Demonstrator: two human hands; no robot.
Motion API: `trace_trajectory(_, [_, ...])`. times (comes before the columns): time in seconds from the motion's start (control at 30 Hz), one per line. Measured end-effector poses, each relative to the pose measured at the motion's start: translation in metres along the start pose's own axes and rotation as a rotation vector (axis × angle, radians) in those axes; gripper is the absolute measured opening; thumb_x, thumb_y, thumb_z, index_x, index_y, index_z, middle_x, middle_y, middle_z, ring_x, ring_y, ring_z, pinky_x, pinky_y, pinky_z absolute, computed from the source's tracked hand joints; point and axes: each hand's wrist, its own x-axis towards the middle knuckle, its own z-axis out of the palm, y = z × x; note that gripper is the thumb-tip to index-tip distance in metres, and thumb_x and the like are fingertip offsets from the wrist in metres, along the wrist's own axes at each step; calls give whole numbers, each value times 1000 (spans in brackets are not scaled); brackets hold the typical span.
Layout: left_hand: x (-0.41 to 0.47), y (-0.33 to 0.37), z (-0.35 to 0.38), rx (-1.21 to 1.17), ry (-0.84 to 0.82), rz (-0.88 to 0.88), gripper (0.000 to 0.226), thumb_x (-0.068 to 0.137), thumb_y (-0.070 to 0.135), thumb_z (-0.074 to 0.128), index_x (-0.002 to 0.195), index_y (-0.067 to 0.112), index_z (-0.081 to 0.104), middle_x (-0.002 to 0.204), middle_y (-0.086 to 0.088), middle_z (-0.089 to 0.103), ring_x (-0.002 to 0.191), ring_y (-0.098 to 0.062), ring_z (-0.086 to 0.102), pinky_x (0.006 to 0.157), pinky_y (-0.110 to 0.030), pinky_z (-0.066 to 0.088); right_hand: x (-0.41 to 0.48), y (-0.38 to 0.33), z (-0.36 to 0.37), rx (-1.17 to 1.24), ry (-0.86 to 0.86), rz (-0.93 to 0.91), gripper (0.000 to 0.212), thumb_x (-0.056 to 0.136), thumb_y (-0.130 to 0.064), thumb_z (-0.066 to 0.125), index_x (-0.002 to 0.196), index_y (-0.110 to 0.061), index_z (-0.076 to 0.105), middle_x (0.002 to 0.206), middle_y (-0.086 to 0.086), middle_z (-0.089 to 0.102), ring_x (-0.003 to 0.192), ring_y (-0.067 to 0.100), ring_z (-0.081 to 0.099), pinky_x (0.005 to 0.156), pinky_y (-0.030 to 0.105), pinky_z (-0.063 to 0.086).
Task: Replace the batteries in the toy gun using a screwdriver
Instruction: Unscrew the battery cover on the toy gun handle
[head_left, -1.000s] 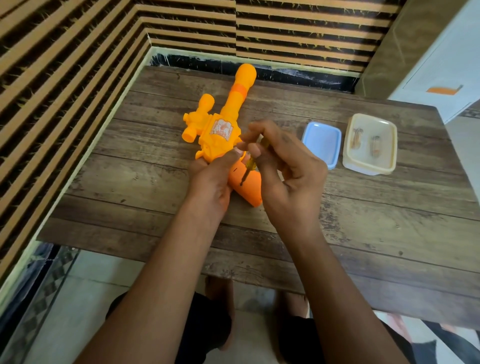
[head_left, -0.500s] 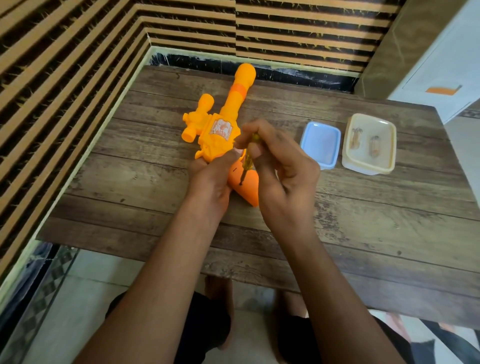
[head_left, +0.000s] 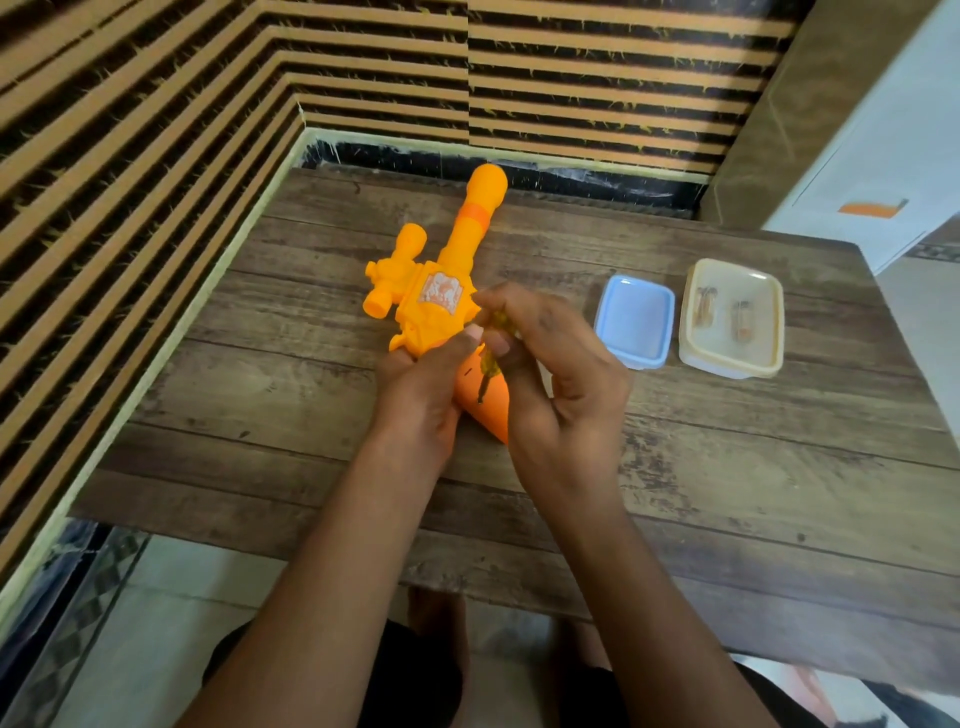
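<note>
The yellow-orange plastic toy gun (head_left: 436, 312) lies on the brown wooden plank surface (head_left: 727, 467), its barrel pointing to the far edge and its darker orange grip (head_left: 485, 410) pointing back toward the person. It has kept the same place and angle as a second ago.

The left hand (head_left: 421, 384) still curls round the gun where body and grip meet, with the thumb pressed on top.

The right hand (head_left: 561, 374) pinches the small screwdriver with a yellowish handle and dark shaft (head_left: 488, 366) between thumb and fingertips. The tool stands tilted, its tip down on the orange grip just beside the left thumb. Against the earlier pictures the right fingertips have shifted slightly round the handle, while the tip sits at about the same spot. Whether the tip is seated in a screw cannot be told.

To the right, well apart from the gun, the pale blue rectangular plastic lid (head_left: 634, 319) and the cream rectangular plastic box (head_left: 691, 343) lie side by side, unmoved. Two small batteries (head_left: 706, 306) are in the box.

The whole scene sits a little lower in the view than before.
</note>
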Motion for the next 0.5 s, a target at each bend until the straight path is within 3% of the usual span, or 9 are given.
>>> trace_trajectory(0.07, [-3, 3, 0, 3, -39, 22, 23, 79, 12, 81, 100, 19, 73, 100, -3, 78, 88, -14, 77, 77, -37, 63, 0, -1, 1, -6, 11, -3, 23, 93, 7, 70, 113, -1, 75, 107, 11, 67, 102, 17, 65, 87, 32, 53])
trace_trajectory(0.13, [-7, 5, 2, 13, -48, 32, 33, 53, 24, 84, 85, 21, 79, 94, -3, 78, 90, -18, 77, 82, -41, 65, 0, -2, 3, -18, 52, -6, 16, 92, -3, 75, 108, -2, 77, 103, 11, 58, 97, 19, 61, 81, 34, 52])
trace_trajectory(0.17, [-8, 5, 3, 17, -26, 35, 27, 52, 22, 83, 79, 22, 80, 91, -1, 79, 89, -18, 76, 83, -41, 64, 0, -2, 3, -26, 70, -9, 16, 91, -3, 76, 106, -2, 78, 101, 12, 55, 94, 19, 60, 80, 34, 51])
trace_trajectory(0.2, [-8, 5, 4, 17, -4, 33, 20, 62, 14, 84, 80, 22, 80, 90, -1, 79, 88, -18, 77, 83, -42, 64, 0, -1, 3, -35, 79, -13, 16, 91, -1, 75, 107, -1, 78, 99, 13, 56, 93, 19, 60, 80, 34, 51])
trace_trajectory(0.3, [-4, 3, 4, -1, 53, 0, 25, 91, 1, 74, 113, 12, 74, 111, -13, 79, 101, -26, 77, 89, -45, 62, 1, 2, -2, -45, 65, -25, 22, 93, 9, 68, 111, 2, 77, 98, 15, 65, 94, 21, 65, 82, 33, 52])
trace_trajectory(0.4, [3, 0, 2, 16, 65, -24, 37, 91, 1, 74, 127, 5, 70, 118, -17, 77, 102, -26, 78, 83, -42, 64, 4, 2, -4, -51, 61, -21, 38, 88, 25, 61, 114, 1, 74, 108, 12, 72, 105, 15, 69, 91, 27, 52])
trace_trajectory(0.5, [4, 0, 2, 0, 78, -24, 32, 91, 1, 75, 121, 8, 72, 116, -16, 78, 102, -26, 78, 86, -44, 64, 4, 1, -6, -38, 31, -12, 38, 88, 25, 60, 115, 2, 74, 111, 12, 73, 109, 16, 68, 94, 27, 51])
